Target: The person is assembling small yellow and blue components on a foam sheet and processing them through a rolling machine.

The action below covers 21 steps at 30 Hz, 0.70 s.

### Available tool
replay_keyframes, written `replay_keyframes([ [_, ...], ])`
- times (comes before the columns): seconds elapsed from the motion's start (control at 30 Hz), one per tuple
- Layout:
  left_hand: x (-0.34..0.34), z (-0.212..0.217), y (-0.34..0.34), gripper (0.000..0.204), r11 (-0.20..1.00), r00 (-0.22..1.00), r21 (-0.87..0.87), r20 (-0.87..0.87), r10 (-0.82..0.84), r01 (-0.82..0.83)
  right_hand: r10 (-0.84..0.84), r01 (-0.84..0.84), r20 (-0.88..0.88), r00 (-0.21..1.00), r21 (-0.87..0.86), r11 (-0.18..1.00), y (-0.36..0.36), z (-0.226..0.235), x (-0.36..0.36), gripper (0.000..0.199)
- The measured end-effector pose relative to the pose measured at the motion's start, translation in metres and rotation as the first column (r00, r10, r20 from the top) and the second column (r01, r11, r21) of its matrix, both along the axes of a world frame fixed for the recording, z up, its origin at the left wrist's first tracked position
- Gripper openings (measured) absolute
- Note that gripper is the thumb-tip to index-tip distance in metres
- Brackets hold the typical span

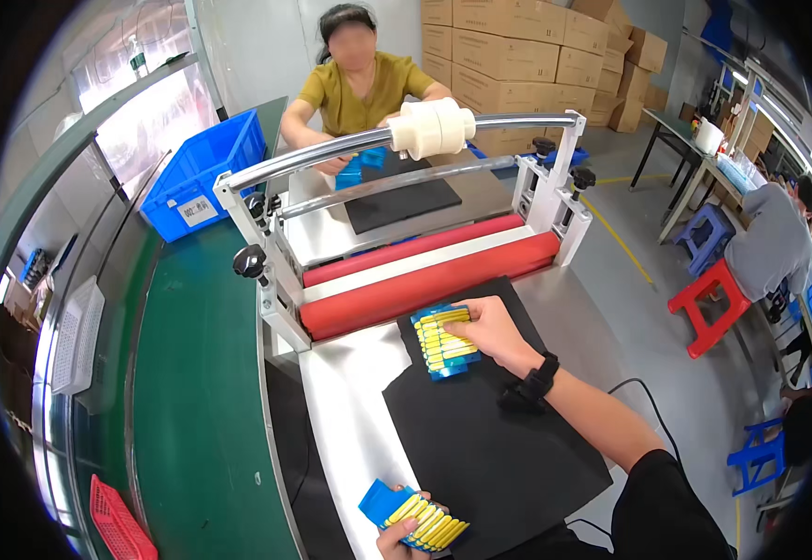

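My right hand (490, 331) rests on a blue card lined with several yellow strips (443, 342), pressing it flat on the black mat (490, 439) just in front of the red rollers (425, 280) of a roller machine. My left hand (404, 539), at the bottom edge, holds a second blue card with yellow strips (415, 518), fanned out above the steel table (345, 420). A black band sits on my right wrist.
Across the machine a person in a yellow top handles blue pieces (361, 168) on another black mat. A blue crate (203, 173) stands on the green conveyor (201, 392). A red basket (117, 523) lies lower left. Cardboard boxes (518, 47) are stacked behind; stools and another worker sit at right.
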State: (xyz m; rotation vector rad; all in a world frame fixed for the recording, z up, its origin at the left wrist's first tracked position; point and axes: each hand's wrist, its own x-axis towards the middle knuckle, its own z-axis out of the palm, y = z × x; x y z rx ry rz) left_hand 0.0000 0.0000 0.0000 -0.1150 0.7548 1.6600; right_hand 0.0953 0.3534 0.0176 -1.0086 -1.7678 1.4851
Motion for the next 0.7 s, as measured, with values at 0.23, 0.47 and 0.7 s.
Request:
replay_keyframes([
  [0.23, 0.001, 0.008, 0.0, 0.061, 1.0, 1.0, -0.028, -0.016, 0.015, -0.015, -0.18, -0.016, 0.325, 0.929, 0.519, 0.855, -0.022, 0.027, -0.006, 0.029],
  [0.47, 0.002, 0.015, -0.005, 0.06, 1.0, 1.0, -0.014, -0.008, 0.015, -0.015, -0.249, -0.063, 0.399, 0.883, 0.625, 0.778, -0.018, 0.042, 0.008, 0.027],
  [0.7, 0.005, 0.022, -0.005, 0.059, 1.0, 1.0, -0.016, -0.004, 0.014, -0.014, -0.234, 0.006, 0.41, 0.882, 0.486, 0.874, 0.001, 0.043, 0.043, 0.033],
])
